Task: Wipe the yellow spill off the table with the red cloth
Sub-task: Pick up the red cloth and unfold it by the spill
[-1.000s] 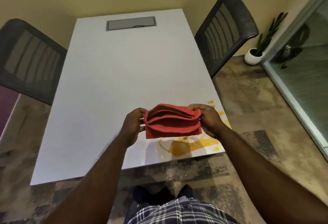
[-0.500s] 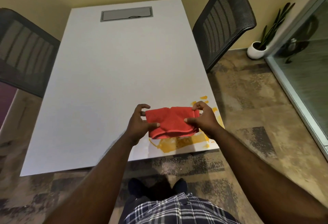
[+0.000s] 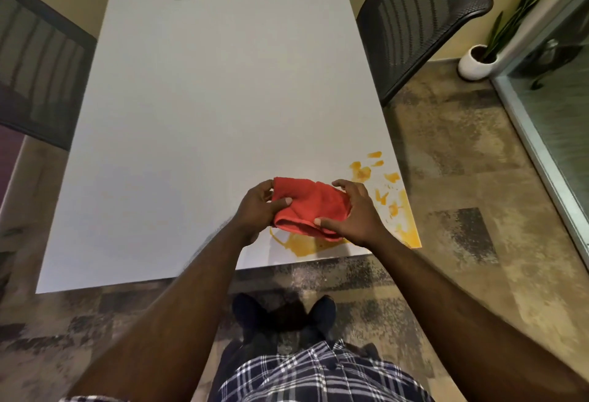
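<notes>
Bunching the red cloth [image 3: 306,207] in my left hand [image 3: 256,208] and right hand [image 3: 353,215], both gripping it above the yellow spill [image 3: 306,247]; next I press down there and wipe.

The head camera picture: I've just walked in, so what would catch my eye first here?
Probably the red cloth, bunched between the left hand and right hand just above the near right part of the white table. Next, the yellow spill: a puddle under the cloth at the table's near edge, with splashes running along its right edge. Dark mesh chairs stand on both sides.
</notes>
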Motion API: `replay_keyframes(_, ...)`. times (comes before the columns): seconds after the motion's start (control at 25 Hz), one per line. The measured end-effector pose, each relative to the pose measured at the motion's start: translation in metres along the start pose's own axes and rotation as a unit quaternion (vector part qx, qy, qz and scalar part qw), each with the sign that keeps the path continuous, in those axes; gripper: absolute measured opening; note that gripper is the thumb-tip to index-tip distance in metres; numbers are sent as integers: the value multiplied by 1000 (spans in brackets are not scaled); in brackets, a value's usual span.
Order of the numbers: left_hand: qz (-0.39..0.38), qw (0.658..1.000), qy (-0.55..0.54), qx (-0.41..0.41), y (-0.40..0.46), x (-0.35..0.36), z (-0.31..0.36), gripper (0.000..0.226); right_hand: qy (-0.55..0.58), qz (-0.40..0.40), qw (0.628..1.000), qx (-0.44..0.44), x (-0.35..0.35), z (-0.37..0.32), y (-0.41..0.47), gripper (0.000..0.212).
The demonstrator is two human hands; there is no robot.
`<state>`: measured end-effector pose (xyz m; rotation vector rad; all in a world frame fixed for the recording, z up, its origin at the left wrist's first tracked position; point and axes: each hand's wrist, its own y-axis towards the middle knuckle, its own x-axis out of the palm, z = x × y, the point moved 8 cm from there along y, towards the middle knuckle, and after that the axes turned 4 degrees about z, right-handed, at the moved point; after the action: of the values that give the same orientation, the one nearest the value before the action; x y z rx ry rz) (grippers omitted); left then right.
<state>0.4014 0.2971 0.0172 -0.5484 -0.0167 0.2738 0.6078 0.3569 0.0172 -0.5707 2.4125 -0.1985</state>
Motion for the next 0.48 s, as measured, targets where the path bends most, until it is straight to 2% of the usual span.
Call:
replay_keyframes(0.12,-36,999,11,9,2,8,3,36,-148,2,989,-5,7,0,-10,119)
replay_keyframes(0.2,-68,997,36,16,3,14,7,35,-180,6,984,-14,13,-2,-14,130)
replay_keyframes(0.24,-85,995,47,22,2,18,10,35,-159,1,987,-17,17,-4,-14,132)
replay_keyframes(0.32,-106,991,64,40,2,23,18,36,-36,-6,999,5,22,-4,-15,129)
replay_keyframes(0.4,-110,990,67,56,4,24,26,36,126,6,991,52,18,3,-17,112)
replay_keyframes(0.48,-115,990,56,60,7,25,30,34,219,-4,971,91,13,15,-20,87)
